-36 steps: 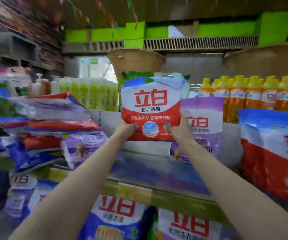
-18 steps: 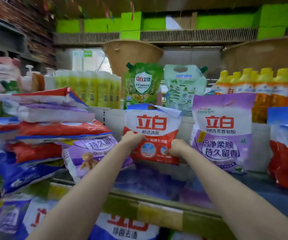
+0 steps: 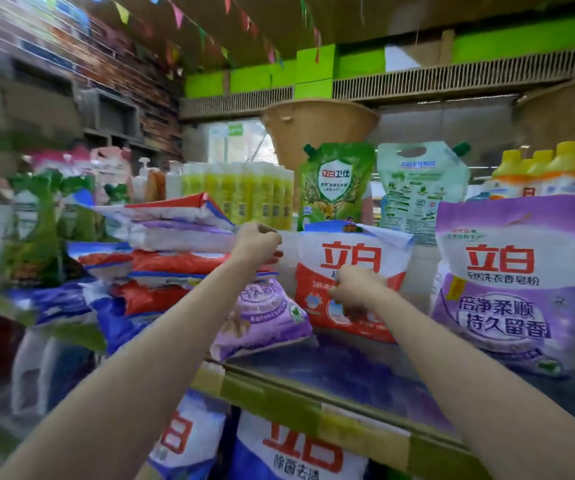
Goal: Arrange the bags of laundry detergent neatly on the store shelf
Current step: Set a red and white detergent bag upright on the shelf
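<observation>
Red and white bag (image 3: 351, 268): I see it standing upright on the shelf (image 3: 341, 372), far back against the rear panel, its top flap folded over. It sits between the flat pile on the left and the purple bag on the right.
Right hand (image 3: 355, 292): I have it against the lower front of the red and white bag, fingers curled down over the printed face. Whether they pinch the film or only press on it, I cannot tell.
Left hand (image 3: 258, 242): I see it raised left of the red and white bag's top corner, fingers curled in. It is close to the bag's edge and the top of the pile, but I cannot tell whether it has hold of anything.
Purple bag (image 3: 507, 292): upright on the shelf, just right of the red and white bag, front facing me.
Flat pile (image 3: 175, 258): red, white, blue and purple bags lying on their sides at the left of the shelf, stacked unevenly; a purple one (image 3: 261, 317) at the bottom juts out toward the near edge.
Behind: a green pouch (image 3: 336, 185) and a pale green pouch (image 3: 421, 188) stand on a higher ledge, with yellow-green bottles (image 3: 241, 192) to the left and orange bottles (image 3: 552, 174) to the right.
Below: more bags (image 3: 299, 448) on the lower shelf, near me.
</observation>
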`<state>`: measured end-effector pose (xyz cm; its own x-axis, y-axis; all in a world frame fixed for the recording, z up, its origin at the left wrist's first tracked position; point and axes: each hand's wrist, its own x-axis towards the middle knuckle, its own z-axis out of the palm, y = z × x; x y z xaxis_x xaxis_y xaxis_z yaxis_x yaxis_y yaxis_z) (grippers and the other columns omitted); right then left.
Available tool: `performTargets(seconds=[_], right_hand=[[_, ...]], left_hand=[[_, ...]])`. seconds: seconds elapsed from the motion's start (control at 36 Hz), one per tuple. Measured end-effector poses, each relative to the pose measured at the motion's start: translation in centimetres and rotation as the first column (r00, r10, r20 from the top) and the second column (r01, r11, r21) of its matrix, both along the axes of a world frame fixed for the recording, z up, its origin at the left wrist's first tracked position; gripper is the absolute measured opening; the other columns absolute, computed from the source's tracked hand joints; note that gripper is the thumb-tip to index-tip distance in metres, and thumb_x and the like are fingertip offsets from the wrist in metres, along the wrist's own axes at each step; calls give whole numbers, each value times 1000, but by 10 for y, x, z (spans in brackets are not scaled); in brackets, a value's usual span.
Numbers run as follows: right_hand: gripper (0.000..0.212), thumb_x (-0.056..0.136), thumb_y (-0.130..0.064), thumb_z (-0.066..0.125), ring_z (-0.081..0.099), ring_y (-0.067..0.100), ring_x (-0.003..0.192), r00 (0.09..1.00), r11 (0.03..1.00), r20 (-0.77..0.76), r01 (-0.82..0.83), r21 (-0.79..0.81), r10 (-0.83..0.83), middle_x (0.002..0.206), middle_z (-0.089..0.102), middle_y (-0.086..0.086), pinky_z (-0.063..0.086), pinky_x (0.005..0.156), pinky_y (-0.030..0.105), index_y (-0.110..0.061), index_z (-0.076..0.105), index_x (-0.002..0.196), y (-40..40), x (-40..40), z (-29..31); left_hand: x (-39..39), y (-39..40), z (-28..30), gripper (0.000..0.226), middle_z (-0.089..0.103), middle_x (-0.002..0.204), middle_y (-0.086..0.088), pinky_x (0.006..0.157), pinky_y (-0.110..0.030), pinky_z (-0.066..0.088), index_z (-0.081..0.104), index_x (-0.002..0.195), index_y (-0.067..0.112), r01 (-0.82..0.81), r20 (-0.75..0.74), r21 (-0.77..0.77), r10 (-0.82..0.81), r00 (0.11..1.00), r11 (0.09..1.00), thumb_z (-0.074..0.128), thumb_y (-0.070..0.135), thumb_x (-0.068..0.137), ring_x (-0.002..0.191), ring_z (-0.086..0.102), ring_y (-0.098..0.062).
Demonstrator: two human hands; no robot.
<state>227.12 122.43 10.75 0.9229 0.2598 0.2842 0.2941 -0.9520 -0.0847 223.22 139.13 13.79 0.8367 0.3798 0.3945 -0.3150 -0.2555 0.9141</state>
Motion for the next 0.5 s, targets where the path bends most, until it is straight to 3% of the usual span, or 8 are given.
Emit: performTargets(seconds=[0.06,0.14,0.19,0.25,0.31,0.36,0.44,0.5], right_hand=[[28,92,-24,48,61,30,100,996,993,27,-92,80,90,111,65,16,41,68,28,-5,62,107,20,-4,3],[21,89,-22,49,62,30,95,974,955,71,-225,192,216,103,67,19,38,62,26,-8,65,90,49,-11,12],[23,88,-20,50,63,32,93,957,919,84,-291,266,278,98,68,19,41,60,28,-4,67,88,69,-15,22],[24,86,-16,50,67,36,87,933,849,67,-350,396,354,90,70,22,50,66,33,-1,67,79,89,-16,33],[27,86,-13,49,68,32,68,905,773,56,-390,500,421,79,69,23,53,58,32,-5,60,63,111,-16,42],[33,92,-16,47,59,17,41,869,669,2,-383,637,495,63,61,17,44,40,19,-9,54,60,131,-17,52],[48,95,-40,44,53,15,35,852,547,-30,-308,779,522,57,57,13,35,35,13,-6,55,64,159,-17,66],[56,92,-52,44,54,16,33,855,473,-46,-240,848,516,57,60,15,33,33,12,-3,57,69,174,-16,74]], left_hand=[[-11,16,7,9,51,62,-10,54,-26,49,53,69,9,-71,42,-7,71,997,997,52,5,77,50,57,-18],[-27,41,12,4,56,71,-16,71,-39,55,53,65,13,-151,71,8,150,986,988,52,10,68,61,60,-25],[-36,59,12,8,57,70,-16,68,-37,55,53,66,14,-196,57,11,195,979,981,52,8,72,59,61,-23],[-44,77,11,14,56,57,-7,54,-26,54,53,68,14,-244,48,-2,244,969,970,50,4,78,46,62,-17],[-56,93,13,19,54,38,5,51,-21,51,55,75,16,-300,-5,-10,300,954,954,48,1,83,42,59,-13],[-65,113,12,17,53,31,7,64,-30,54,57,71,17,-336,-36,-39,335,942,941,51,5,80,55,60,-23],[-69,138,15,20,65,55,-14,78,-50,57,63,49,8,-372,7,-23,373,928,928,50,16,61,74,67,-34],[-74,143,14,15,65,66,-19,77,-49,57,59,55,10,-371,-16,-30,371,929,928,52,16,67,73,67,-32]])
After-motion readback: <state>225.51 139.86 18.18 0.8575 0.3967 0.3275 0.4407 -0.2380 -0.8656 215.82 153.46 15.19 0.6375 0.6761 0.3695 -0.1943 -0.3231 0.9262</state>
